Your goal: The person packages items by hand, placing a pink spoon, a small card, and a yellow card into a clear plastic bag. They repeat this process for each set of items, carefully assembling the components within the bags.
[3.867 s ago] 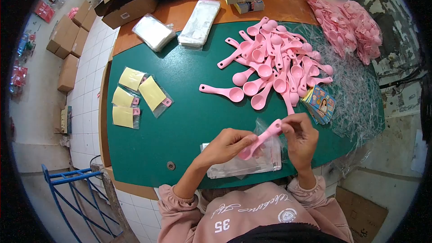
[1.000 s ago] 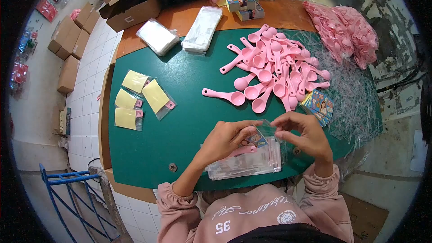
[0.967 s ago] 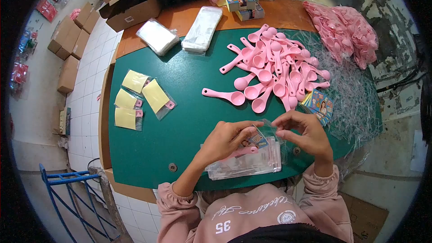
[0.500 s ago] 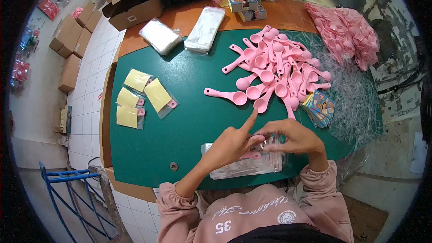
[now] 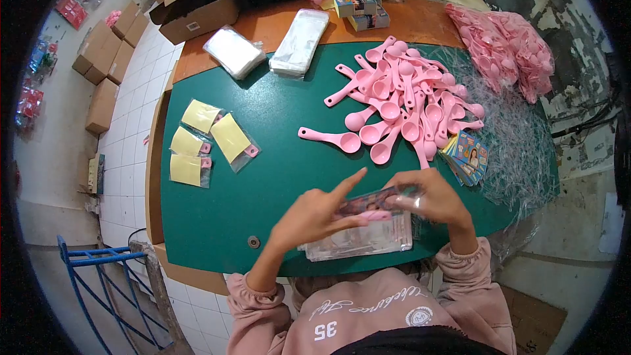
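Observation:
Between my two hands is a clear plastic bag (image 5: 358,206) with a dark printed surface and a pink spoon handle (image 5: 376,215) showing along its lower edge. My right hand (image 5: 430,196) has its fingers closed on the bag's right end. At the left end, my left hand (image 5: 305,218) supports it between thumb and fingers, index finger stretched out. Beneath lies a stack of clear bags (image 5: 361,244) near the table edge. A large pile of pink measuring spoons (image 5: 394,102) spreads beyond my hands, with a fan of printed cards (image 5: 468,161) beside it.
Several packed bags with yellow cards (image 5: 230,138) lie on the left of the green table (image 5: 276,177). Two stacks of clear bags (image 5: 299,46) sit at the back, near card bundles (image 5: 358,3). Bagged spoons (image 5: 503,52) and shredded plastic (image 5: 513,151) occupy the right side.
The bag has risen into clearer view above the stack and lies lengthwise between my hands. My left hand has shifted left, its thumb and index finger spread wider.

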Motion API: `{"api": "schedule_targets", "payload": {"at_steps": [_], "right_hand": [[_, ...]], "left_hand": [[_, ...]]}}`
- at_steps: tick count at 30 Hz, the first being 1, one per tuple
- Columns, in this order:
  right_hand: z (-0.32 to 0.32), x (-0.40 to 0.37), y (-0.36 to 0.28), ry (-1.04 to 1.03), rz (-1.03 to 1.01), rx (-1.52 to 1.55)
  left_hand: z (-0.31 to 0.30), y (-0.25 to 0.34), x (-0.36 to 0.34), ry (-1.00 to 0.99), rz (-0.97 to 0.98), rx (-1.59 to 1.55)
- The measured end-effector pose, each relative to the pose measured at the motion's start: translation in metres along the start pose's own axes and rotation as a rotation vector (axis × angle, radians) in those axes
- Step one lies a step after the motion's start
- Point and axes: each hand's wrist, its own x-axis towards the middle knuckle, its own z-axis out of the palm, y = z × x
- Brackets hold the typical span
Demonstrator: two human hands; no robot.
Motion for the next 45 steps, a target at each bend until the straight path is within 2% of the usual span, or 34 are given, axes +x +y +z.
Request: {"api": "schedule_targets", "payload": {"at_steps": [2,3,4,8,10,13,14,16,20,23,25,28,29,30,31,33,34,35,36,37,38,40,42,45], "right_hand": [[-0.005,-0.004,0.0,0.061,0.013,0.05],[-0.006,-0.007,-0.001,0.066,0.066,0.052],[-0.007,-0.008,-0.002,0.071,0.12,0.053],[-0.004,-0.007,0.008,0.049,0.095,0.019],[-0.004,-0.006,0.007,0.037,0.14,0.18],[-0.001,-0.004,0.009,0.031,0.228,0.256],[0.001,-0.003,0.008,0.03,0.228,0.255],[0.007,0.0,0.007,0.049,0.07,0.344],[0.006,-0.002,0.011,-0.01,0.155,0.373],[0.007,0.0,0.011,-0.028,0.149,0.224],[0.009,0.003,0.017,-0.068,0.012,0.345],[0.01,0.0,0.018,-0.007,0.032,0.283],[0.01,0.001,0.017,-0.008,0.032,0.283],[0.009,0.001,0.013,0.128,-0.026,0.155],[0.009,0.0,0.009,0.263,-0.082,0.027],[0.019,0.002,-0.006,0.331,-0.088,0.005],[0.022,0.001,-0.014,0.398,-0.095,-0.018],[0.018,-0.003,-0.019,0.213,-0.13,-0.153],[0.018,-0.005,-0.021,0.209,-0.127,-0.151],[0.02,-0.006,-0.023,0.03,-0.218,-0.117],[0.022,-0.008,-0.023,-0.15,-0.309,-0.081],[0.029,-0.01,-0.019,-0.146,-0.334,-0.083],[0.038,-0.014,-0.018,0.026,-0.198,-0.157],[0.06,-0.018,-0.018,0.081,-0.228,-0.252]], "left_hand": [[-0.015,-0.014,-0.009,-0.047,0.036,-0.19],[-0.022,-0.011,-0.012,-0.058,-0.038,-0.277],[-0.023,-0.013,-0.014,-0.057,-0.041,-0.277],[-0.019,-0.016,-0.017,-0.037,-0.085,-0.363],[-0.019,-0.016,-0.017,-0.018,-0.077,-0.387],[-0.02,-0.017,-0.019,-0.02,-0.048,-0.385],[-0.02,-0.02,-0.019,-0.023,-0.061,-0.409],[-0.018,-0.021,-0.02,-0.025,-0.075,-0.435],[-0.014,-0.019,-0.016,-0.017,-0.064,-0.442],[-0.015,-0.016,-0.015,-0.068,-0.109,-0.44],[-0.016,-0.015,-0.015,-0.09,-0.136,-0.426],[-0.013,-0.014,-0.017,-0.067,-0.14,-0.415],[-0.006,-0.01,-0.018,0.14,-0.109,-0.303],[0.001,-0.006,-0.019,0.343,-0.078,-0.189],[0.009,-0.002,-0.023,0.341,-0.079,-0.19],[0.026,0.006,-0.032,0.488,-0.173,-0.277],[0.037,0.007,-0.034,0.488,-0.174,-0.277],[0.049,0.006,-0.037,0.39,-0.163,-0.672],[0.059,0.005,-0.04,0.276,-0.148,-1.066],[0.064,0.004,-0.044,0.204,-0.166,-1.21],[0.066,0.005,-0.045,0.206,-0.171,-1.213],[0.067,0.01,-0.048,0.254,-0.29,-1.225],[0.07,0.006,-0.055,0.227,-0.304,-1.267],[0.068,0.01,-0.062,0.218,-0.335,-1.309]]}}
